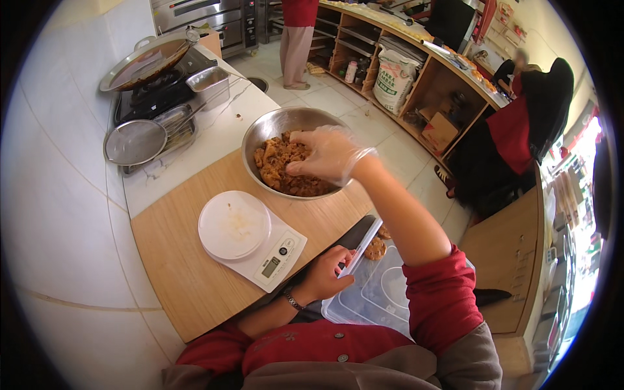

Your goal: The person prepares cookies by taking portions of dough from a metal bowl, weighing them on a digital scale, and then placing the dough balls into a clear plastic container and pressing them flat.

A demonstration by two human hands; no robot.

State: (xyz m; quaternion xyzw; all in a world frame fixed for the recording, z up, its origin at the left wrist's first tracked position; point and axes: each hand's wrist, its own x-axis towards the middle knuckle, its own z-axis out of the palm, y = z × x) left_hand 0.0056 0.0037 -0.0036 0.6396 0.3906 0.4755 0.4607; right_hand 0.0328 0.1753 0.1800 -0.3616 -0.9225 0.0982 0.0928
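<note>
Red sleeve (439, 286) nearest, the gloved right hand (325, 155) touches lumpy, orange-brown food (276, 170).

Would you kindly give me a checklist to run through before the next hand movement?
Right hand gloved: ok, a clear glove covers it.
Left hand gloved: not ok, it is bare, at the clear plastic box.
Mixture within reach: ok, the right hand touches it in the steel bowl.
White plate on the scale free of residue: not ok, smears show.
Scale reading: cannot tell, the display is too small to read.
</note>
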